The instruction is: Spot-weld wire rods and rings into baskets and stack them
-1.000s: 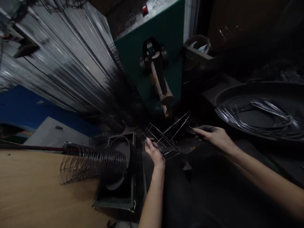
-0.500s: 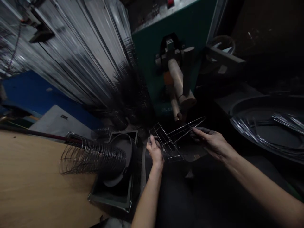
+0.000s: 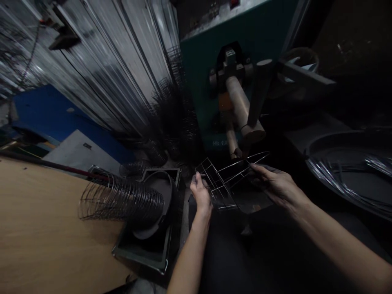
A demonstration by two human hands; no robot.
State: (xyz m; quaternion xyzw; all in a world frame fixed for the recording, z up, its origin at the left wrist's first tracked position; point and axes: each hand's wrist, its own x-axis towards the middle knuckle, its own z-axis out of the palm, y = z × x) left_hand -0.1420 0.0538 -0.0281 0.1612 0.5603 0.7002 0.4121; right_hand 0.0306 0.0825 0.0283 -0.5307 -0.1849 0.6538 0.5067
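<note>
Wire rings [image 3: 122,201] in metal tray [image 3: 143,251]

both hands [image 3: 202,195] on wire rack [image 3: 225,179]

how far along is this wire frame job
Done: a row of wire rings lies stacked on the wooden table. In hand: the left hand and right hand hold a wire frame under the machine's arm. Left: loose wire fills the round tray.
</note>
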